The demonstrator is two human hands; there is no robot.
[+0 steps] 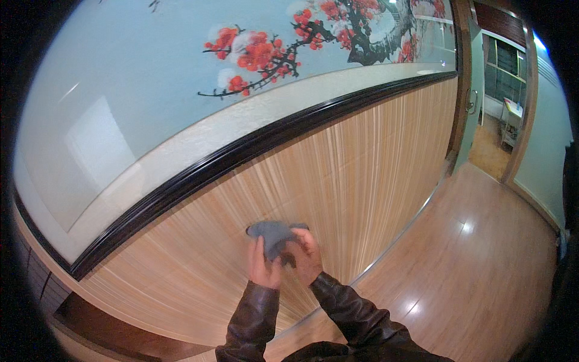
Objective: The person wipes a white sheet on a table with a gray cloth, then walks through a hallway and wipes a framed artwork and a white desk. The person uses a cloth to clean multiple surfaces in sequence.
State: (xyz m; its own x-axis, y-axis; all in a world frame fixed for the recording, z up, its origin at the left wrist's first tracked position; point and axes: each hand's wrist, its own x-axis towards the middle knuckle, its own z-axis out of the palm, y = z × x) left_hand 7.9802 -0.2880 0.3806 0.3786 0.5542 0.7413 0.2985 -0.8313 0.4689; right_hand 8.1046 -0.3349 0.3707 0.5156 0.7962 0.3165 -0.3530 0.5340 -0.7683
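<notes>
A crumpled grey cloth [272, 234] with dark edges is bunched between both hands in front of the striped wall panel [353, 172]. My left hand [264, 267] grips it from the left side, palm turned inward. On the other side, my right hand [308, 255] has its fingers curled over the cloth's right part. Both hands are slightly blurred. Whether the cloth touches the panel cannot be told. Above them runs the black frame [226, 160] of a large glossy picture [149, 77] with red blossoms on dark branches.
Wood-look floor [452, 244] stretches along the wall at the right. An open glass door [469, 97] with a metal handle stands at the doorway, and a white shelf cart [512, 120] is in the room beyond. A dark brown surface [108, 326] lies at the lower left.
</notes>
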